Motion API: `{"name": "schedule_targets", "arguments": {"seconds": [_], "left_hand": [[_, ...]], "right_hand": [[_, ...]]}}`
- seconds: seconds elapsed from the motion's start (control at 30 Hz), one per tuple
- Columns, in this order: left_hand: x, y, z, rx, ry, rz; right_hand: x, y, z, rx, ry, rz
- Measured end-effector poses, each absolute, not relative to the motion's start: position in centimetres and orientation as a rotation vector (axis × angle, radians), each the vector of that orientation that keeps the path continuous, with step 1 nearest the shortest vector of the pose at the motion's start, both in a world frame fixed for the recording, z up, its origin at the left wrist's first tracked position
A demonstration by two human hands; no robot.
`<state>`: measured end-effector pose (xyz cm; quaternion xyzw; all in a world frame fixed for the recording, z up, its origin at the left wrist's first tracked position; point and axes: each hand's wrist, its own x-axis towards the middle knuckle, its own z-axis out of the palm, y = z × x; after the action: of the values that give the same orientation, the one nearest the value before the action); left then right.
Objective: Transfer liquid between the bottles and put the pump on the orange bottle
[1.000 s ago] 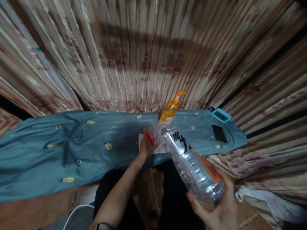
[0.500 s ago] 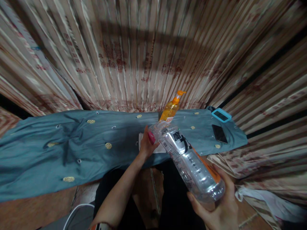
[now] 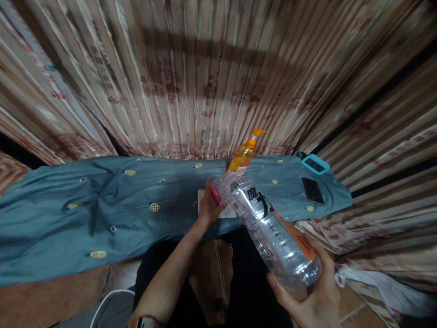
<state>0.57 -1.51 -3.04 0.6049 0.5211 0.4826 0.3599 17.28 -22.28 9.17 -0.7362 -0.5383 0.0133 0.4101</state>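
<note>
1. Cloth comes first: a blue-grey cloth [image 3: 102, 209] with small gold motifs lies spread over a low surface, running well to the left of the clear bottle [image 3: 269, 228]; its flat middle serves as a working face.
2. Left hand [image 3: 210, 205] reaches forward over the cloth and is closed around the neck end of the clear bottle, thumb with a pink nail on top; that grip suits turning or steadying the cap, though the cap itself is hidden; a white sheet [image 3: 218, 207] lies just under this hand.
3. Clear bottle slants across the lap, neck up and away, base low and near; the tilt lets each hand take one end.
4. Pump bottle [image 3: 243, 155], orange, stands upright just behind the clear bottle's neck.
5. Right hand [image 3: 307, 298] cups the clear bottle's base from below, fingers wrapped, bearing its weight.
6. Phone [image 3: 312, 190] and a teal-framed device [image 3: 314, 164] lie on the cloth, right of the clear bottle.
</note>
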Motion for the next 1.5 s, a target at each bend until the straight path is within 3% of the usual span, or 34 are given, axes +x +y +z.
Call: {"name": "schedule_targets", "arguments": {"seconds": [1.5], "left_hand": [[0.46, -1.53, -3.08, 1.590, 1.349, 1.244]], "right_hand": [[17.18, -22.29, 9.56, -1.843, -1.375, 0.029]]}}
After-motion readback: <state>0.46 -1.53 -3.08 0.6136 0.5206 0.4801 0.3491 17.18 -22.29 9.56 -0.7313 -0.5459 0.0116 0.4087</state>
